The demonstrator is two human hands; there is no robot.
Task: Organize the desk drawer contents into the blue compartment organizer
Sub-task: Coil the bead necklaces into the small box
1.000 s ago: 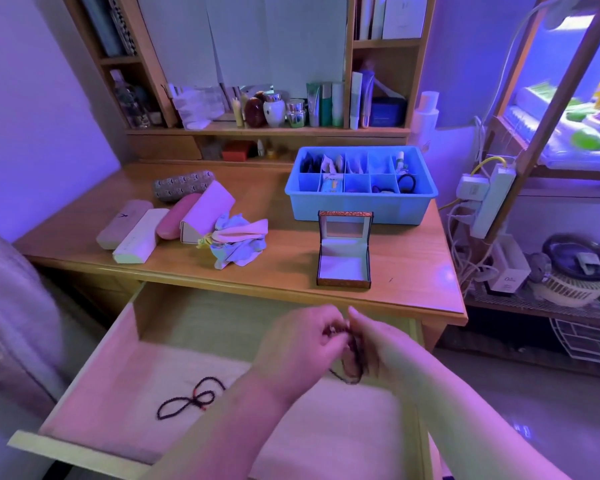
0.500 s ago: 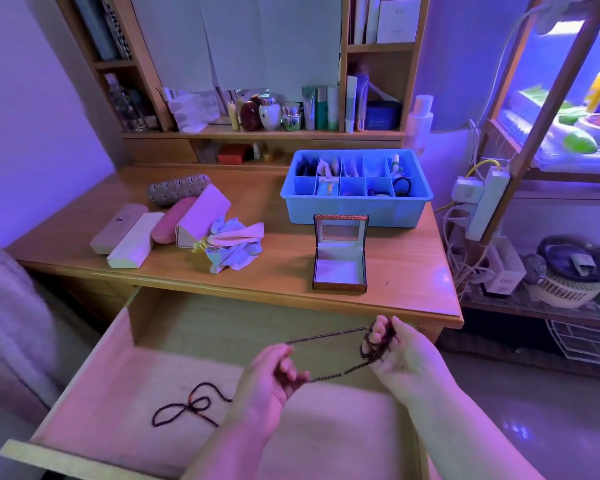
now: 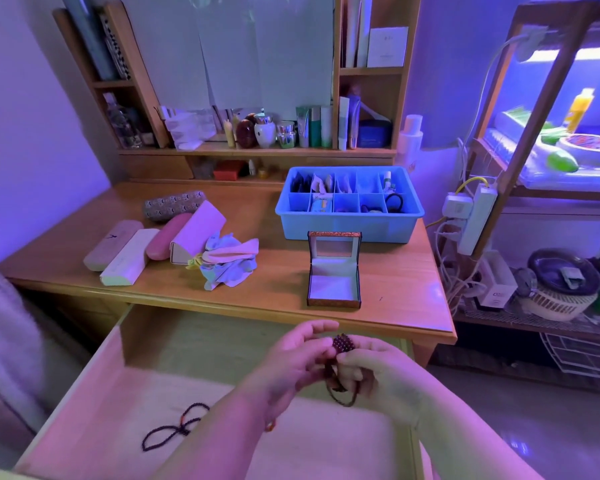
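Presently | item: bead string (image 3: pixel 343 342), bunched | my left hand (image 3: pixel 291 362) and right hand (image 3: pixel 371 372) pinching it | advice: coil tight, keep loops gathered | destination: blue organizer (image 3: pixel 349 221).

Both hands meet low in the frame over the open drawer (image 3: pixel 94 393): the right hand (image 3: pixel 378 379) pinches a bunched dark bead strand (image 3: pixel 343 342), the left hand (image 3: pixel 291 362) touching it. A second bead loop (image 3: pixel 177 426) lies lower left. Above centre, the small open box (image 3: pixel 334 287) sits before the blue organizer (image 3: pixel 347 228).

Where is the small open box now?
The small open box stands on the desk, just in front of the blue organizer, right of the cloths.
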